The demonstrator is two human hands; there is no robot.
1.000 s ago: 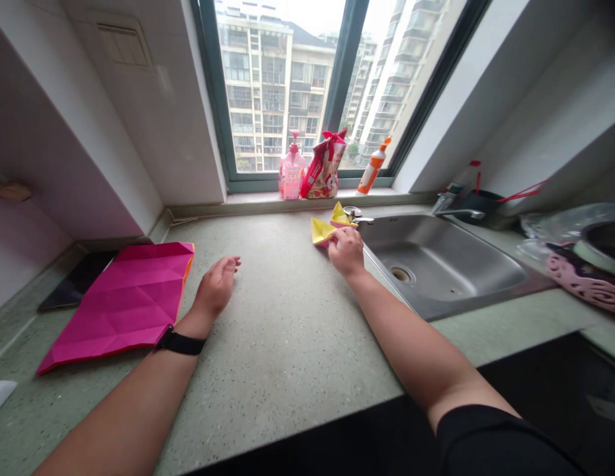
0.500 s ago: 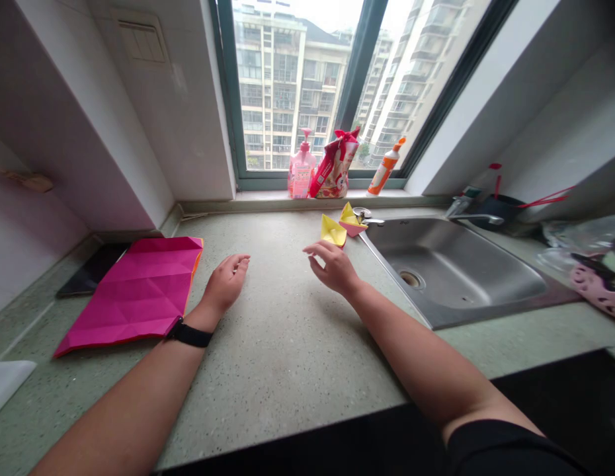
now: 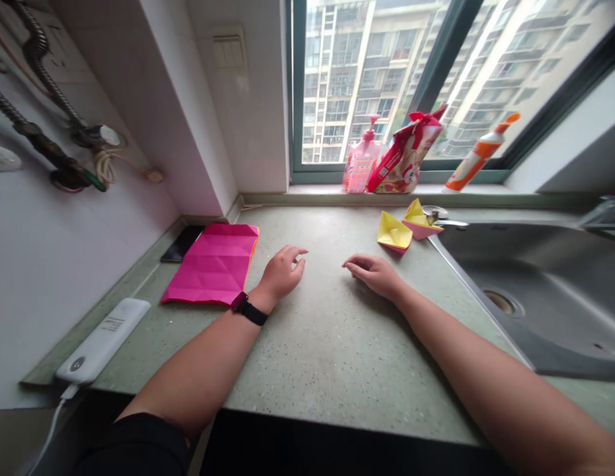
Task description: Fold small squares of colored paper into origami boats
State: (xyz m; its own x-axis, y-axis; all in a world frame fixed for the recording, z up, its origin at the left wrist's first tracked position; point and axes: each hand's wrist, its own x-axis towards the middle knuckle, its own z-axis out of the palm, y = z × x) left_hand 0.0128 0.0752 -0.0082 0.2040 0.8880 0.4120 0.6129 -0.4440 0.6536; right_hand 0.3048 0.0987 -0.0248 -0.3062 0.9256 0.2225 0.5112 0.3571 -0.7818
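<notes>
Far left: metal hoses (image 3: 37,46) on the wall. Below them, at the counter's edge, a white oblong device (image 3: 102,344) with a cable (image 3: 52,423) plugged into its near end.

Next, a dark flat slab (image 3: 180,243) at the back; beside it, a creased magenta paper sheet (image 3: 213,264) lies flat, orange showing along its right edge.

Left hand (image 3: 282,271), black watch (image 3: 252,311) at the wrist: just right of the sheet, fingers gently curved, thumb spread from them, part open, nothing in grasp.

On the sill, a pink pump bottle (image 3: 361,164).

Right hand (image 3: 375,274): fingers relaxed and part open, thumb close beneath; no object seen in it, palm hidden. Contact of either hand with the counter (image 3: 307,350): cannot tell.

Beyond the right hand, the nearer yellow paper boat (image 3: 394,231), on the counter. Red bag (image 3: 409,155) on the sill. Second paper boat (image 3: 421,221) behind and right of the first, near the sink corner.

Orange-and-white bottle (image 3: 479,158), tilted in view. Far right: steel sink (image 3: 560,284), drain visible
</notes>
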